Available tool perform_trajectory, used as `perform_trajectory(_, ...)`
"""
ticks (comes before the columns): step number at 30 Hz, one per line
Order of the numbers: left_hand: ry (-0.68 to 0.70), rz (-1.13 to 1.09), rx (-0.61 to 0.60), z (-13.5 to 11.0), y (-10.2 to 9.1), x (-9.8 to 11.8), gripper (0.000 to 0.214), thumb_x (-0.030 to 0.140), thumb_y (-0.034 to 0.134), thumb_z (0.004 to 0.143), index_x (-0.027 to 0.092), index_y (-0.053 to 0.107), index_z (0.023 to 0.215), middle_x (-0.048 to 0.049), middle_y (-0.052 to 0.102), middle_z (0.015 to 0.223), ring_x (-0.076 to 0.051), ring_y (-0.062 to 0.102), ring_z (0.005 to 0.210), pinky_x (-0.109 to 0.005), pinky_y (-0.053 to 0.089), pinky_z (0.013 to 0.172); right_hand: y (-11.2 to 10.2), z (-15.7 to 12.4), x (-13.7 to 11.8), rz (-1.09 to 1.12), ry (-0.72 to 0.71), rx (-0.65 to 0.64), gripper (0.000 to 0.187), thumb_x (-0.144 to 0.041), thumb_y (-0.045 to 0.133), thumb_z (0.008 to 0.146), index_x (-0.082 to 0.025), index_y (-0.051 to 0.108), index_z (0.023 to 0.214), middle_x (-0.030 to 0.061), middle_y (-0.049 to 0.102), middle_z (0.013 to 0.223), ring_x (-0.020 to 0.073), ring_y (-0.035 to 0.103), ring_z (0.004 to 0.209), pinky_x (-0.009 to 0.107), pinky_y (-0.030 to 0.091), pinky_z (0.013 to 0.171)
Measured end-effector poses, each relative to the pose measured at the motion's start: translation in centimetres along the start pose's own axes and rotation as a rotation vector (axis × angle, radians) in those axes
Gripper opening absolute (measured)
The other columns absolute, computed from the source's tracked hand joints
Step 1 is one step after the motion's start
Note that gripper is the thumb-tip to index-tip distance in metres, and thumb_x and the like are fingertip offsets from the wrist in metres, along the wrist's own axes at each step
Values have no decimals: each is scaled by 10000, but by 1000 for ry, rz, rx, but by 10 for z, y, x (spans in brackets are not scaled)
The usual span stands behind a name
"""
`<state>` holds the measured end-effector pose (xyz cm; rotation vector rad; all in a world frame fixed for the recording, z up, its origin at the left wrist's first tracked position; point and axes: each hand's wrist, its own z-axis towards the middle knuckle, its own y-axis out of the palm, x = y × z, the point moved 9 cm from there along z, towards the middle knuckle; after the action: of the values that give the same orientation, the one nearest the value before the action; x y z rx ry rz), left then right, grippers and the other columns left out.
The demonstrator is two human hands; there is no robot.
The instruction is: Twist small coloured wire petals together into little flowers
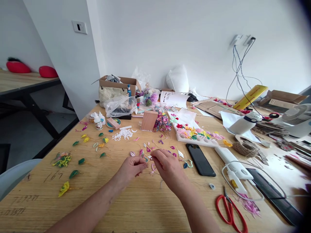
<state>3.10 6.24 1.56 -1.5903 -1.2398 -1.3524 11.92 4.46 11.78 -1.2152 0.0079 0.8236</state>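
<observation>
Close together over the wooden table (145, 204), my left hand (133, 166) and my right hand (166, 165) both have their fingertips pinched. Whatever they hold is too small to make out; a bit of pale teal thread shows between them. Small pink and white wrapped petals (132, 154) lie just beyond the fingers, some partly hidden by the hands. Right of my right hand are a white petal (180, 153) and a dark blue petal (185, 165) by a pale green loop. Green leaves (74, 174) and yellow thread pieces (64, 189) on thin stems are spread to the left.
A black phone (201, 160), a white power strip (233, 163) and red-handled scissors (230, 210) lie to the right. Thread flowers (191, 132) stand in a white foam block (211, 142). Glue bottles (98, 121) and a cardboard box (121, 82) stand at the back left.
</observation>
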Motion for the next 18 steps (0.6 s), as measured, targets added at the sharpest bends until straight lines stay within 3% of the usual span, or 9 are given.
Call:
perform_trajectory(3,-7,-44,-37,-3,0,-3,280,401,648,619,131,577,597,50,440,472,-80,385,448,-203,285,437,0,1,-1,-3,-29,0,183,-91,401,827,-189,555,827,72,609,801,177,544,746,266,395,652)
perform_trajectory(7,17,137,-105,-3,-14,-3,219,336,636,643,134,643,724,22,528,555,-97,441,499,-208,319,471,-5,6,0,-8,-47,-4,176,-111,405,836,-189,563,833,57,611,787,162,541,721,248,381,620)
perform_trajectory(10,199,382,31,-5,-38,24,175,269,612,674,160,671,798,-22,602,726,-133,499,620,-224,361,548,-6,11,-2,-54,-89,-52,175,-105,410,836,-186,564,825,52,609,767,160,537,702,242,369,602)
perform_trajectory(12,305,514,114,-11,-43,46,195,272,589,703,185,672,855,-36,606,808,-150,515,665,-226,368,552,-4,13,-5,-86,-114,-94,181,-96,405,838,-187,561,832,52,608,770,160,539,706,243,368,606)
perform_trajectory(14,363,546,101,-16,-35,62,193,272,587,713,193,668,870,-42,606,825,-162,531,702,-227,383,559,-1,15,-9,-106,-135,-131,183,-92,400,842,-185,557,846,56,607,789,162,543,722,244,369,610)
perform_trajectory(18,485,558,52,-20,-8,78,107,190,621,681,203,679,770,-37,619,800,-189,539,800,-273,399,723,2,19,-18,-108,-157,-165,178,-98,395,843,-175,555,845,66,601,800,170,539,736,250,364,601)
